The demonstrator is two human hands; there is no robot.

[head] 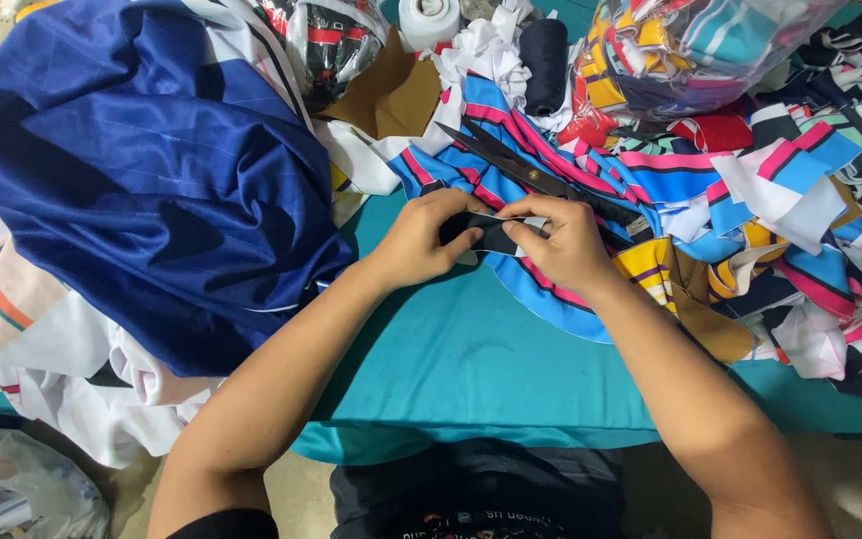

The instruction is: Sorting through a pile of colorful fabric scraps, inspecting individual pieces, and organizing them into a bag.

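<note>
The left hand and the right hand meet just above the middle of the frame, each pinching one end of a small black fabric strip between thumb and fingertips, so both are closed narrowly on it. The strip sits stretched between them, over the near edge of the striped scrap pile and just above the bare teal bench. It looks thin, light and limp, the kind of piece that would sag or curl if let go at one end, so a hold at both short ends, as now, keeps it flat; it is unlikely to slip or to be harmed by a firm pinch. Its long axis runs roughly left to right across the frame, tilted very slightly, though the fingers cover much of it and its exact outline is hard to make out. Just beyond the hands, a pair of dark scissors lies on the multicoloured striped scraps, blades pointing toward the upper left. Further out, a large blue cloth is heaped at the left, a clear bag of coloured pieces sits at the upper right, and a black thread spool stands at top centre.
</note>
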